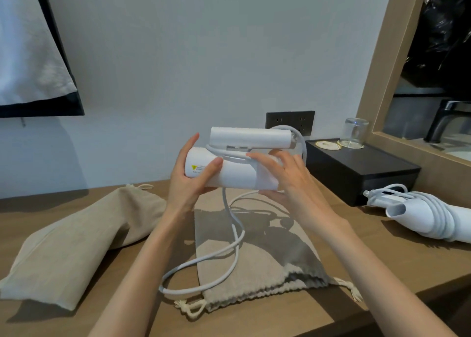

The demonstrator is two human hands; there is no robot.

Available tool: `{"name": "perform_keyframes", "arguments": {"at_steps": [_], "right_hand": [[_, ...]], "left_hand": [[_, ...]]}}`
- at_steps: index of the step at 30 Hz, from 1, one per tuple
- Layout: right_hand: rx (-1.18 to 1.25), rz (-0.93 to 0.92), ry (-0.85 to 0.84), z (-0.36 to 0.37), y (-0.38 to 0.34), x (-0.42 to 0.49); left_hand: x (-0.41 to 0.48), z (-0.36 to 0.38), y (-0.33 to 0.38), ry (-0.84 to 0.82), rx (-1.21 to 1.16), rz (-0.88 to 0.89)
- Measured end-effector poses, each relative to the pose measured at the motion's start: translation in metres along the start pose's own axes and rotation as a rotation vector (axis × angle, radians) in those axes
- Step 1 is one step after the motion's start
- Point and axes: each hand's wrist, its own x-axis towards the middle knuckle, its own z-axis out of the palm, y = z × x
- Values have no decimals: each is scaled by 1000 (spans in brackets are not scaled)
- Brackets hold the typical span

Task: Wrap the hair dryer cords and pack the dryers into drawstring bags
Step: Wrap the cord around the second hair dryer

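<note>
Holding hair dryer (238, 175) aloft | left hand (187, 182) grips left end; right hand (286, 177) grips right end

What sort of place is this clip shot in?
Probably a hotel room: a glass on a coaster atop a black box, a tap inside the wood frame at right, and a wrapped hair dryer lying on the wooden counter.

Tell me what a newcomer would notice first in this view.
The white hair dryer stands out, held up at centre with its handle folded, gripped by the left hand and the right hand. Its cord hangs in loose loops onto the beige drawstring bag lying flat beneath. At the right edge a second dryer lies with its cord already wound round it.
</note>
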Motion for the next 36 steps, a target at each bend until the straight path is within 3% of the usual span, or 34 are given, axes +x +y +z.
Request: {"name": "perform_keyframes", "arguments": {"at_steps": [4,7,14,19,23,26,28,31,33,36], "right_hand": [[-146,-84,19,-4,1,8],[-179,-125,86,3,-2,10],[-56,-131,154,11,-7,11],[88,215,-103,-14,6,14],[136,308,-262,-22,16,19],[408,317,-406,-32,26,16],[621,352,-321,-36,27,11],[841,483,61,-25,26,11],[831,573,200,-18,24,16],[655,580,232,-14,27,24]], "left_hand": [[2,1,-2,12,84,-84],[2,4,-1,77,-20,-188],[1,1,-1,200,-191,-336],[9,-17,-4,190,-155,-387],[8,-15,-8,129,-111,-384],[8,-12,-10,125,-118,-397],[8,-13,-10,123,-95,-378],[8,-16,-9,105,-10,-317],[7,-15,-8,84,26,-292],[5,-13,-7,42,54,-268]]}}
